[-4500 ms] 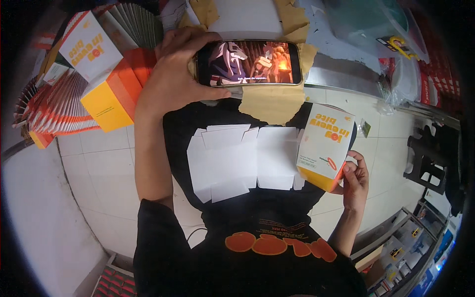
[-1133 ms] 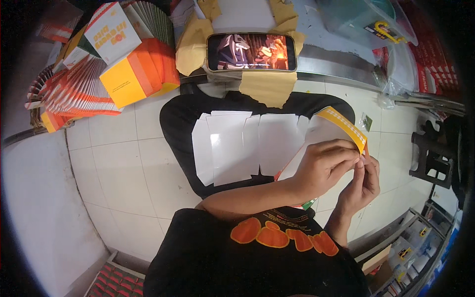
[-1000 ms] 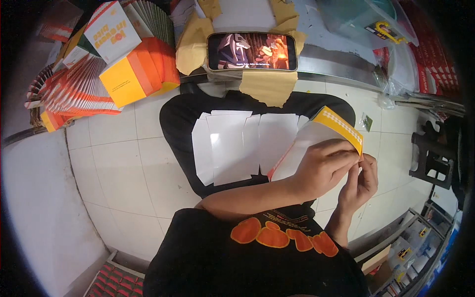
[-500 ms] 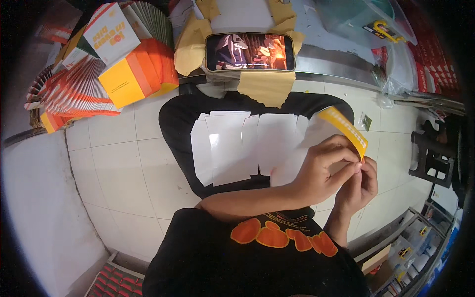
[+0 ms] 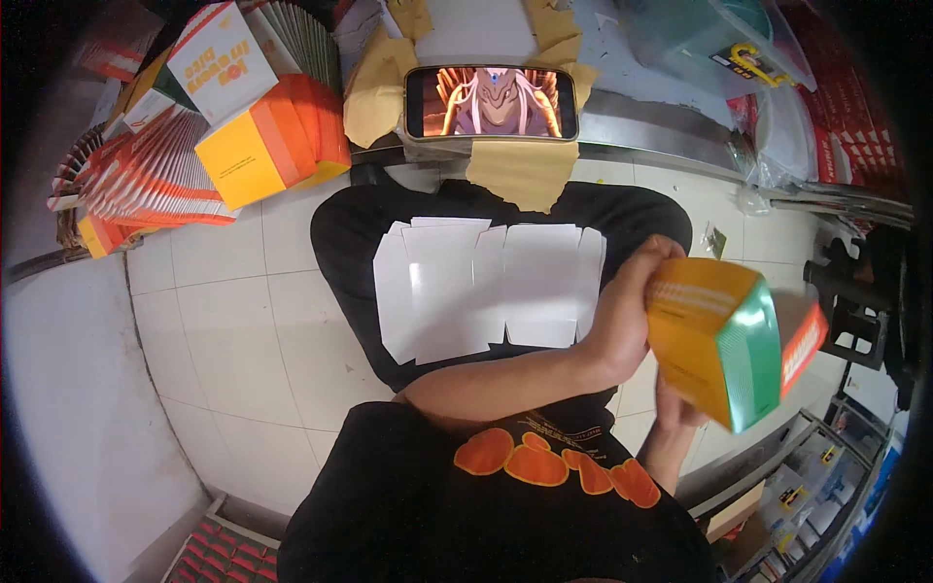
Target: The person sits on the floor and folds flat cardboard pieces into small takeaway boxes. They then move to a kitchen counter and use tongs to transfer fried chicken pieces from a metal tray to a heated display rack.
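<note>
A yellow and green paper carton (image 5: 695,335), with a red-orange flap (image 5: 805,348) sticking out at its right, is held up over my right knee. My left hand (image 5: 637,287) reaches across from the left and grips the carton's left edge, its fingers partly behind it. Below, my right hand (image 5: 677,403) holds the carton from the underside, and most of its fingers are hidden. Flat, unfolded white carton blanks (image 5: 457,287) lie on my crossed legs, creased and plain side up.
At the far left, folded orange and white cartons (image 5: 160,170) are stacked beside a yellow-orange carton (image 5: 258,146). A phone (image 5: 491,104) playing a video stands ahead, against taped brown paper (image 5: 525,175). To the right are a black plastic stool (image 5: 855,306) and a clear bin (image 5: 724,44).
The carton has turned and now shows its broad yellow and green sides, farther right and lower. Both hands have shifted, from a pinch at its edge to a grip around it.
</note>
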The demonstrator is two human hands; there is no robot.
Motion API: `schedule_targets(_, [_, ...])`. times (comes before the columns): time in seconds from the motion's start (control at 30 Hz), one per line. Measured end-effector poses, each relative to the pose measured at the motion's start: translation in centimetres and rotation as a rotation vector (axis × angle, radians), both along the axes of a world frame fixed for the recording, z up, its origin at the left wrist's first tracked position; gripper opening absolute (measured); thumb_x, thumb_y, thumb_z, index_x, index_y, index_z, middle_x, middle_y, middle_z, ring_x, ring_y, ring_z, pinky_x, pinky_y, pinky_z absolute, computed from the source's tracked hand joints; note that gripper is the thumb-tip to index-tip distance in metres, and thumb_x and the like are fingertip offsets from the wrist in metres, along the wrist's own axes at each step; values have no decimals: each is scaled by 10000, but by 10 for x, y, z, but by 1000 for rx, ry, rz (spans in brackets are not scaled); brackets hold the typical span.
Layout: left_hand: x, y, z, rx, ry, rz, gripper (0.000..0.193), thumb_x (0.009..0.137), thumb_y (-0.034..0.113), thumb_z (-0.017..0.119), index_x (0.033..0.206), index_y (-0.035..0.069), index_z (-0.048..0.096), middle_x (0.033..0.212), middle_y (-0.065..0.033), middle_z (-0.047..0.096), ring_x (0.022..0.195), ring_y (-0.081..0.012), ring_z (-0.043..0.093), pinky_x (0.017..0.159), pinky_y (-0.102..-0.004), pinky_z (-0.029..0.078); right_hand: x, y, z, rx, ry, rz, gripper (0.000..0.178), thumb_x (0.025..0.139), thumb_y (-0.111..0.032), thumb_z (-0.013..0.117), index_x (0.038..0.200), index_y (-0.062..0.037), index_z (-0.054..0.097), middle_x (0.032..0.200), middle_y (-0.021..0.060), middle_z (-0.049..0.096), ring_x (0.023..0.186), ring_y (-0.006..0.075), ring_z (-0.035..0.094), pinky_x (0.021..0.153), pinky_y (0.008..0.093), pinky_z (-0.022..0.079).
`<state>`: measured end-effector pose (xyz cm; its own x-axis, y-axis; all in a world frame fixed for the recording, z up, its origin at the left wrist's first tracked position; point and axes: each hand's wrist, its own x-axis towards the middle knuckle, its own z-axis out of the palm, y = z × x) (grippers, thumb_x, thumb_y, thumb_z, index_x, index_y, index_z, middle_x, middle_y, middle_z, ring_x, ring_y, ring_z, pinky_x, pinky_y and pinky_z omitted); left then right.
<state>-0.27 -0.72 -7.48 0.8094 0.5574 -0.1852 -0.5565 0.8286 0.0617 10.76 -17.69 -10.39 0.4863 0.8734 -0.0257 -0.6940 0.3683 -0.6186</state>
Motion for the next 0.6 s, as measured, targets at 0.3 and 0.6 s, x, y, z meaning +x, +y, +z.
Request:
schedule_targets(0.3, [-37, 14, -11, 1344, 354, 176, 780, 883, 277, 665, 1485, -31, 277, 1481, -218, 383, 1390, -324, 357, 1131, -397, 267, 23, 17, 34, -533, -504, -328, 416, 1007, -211, 506, 1359, 6, 455, 1278, 144, 590, 1115, 226, 606, 954, 373, 485])
schedule_targets(0.6, [-13, -13, -28, 437, 479, 187, 315, 854, 14, 632, 1158, -30, 563, 1059, -85, 626, 974, -131, 588, 836, -269, 473, -47, 70, 23, -672, -1047, -557, 499, 946, -92, 598, 1390, -2, 388, 1312, 143, 517, 1206, 197, 490, 1004, 322, 398])
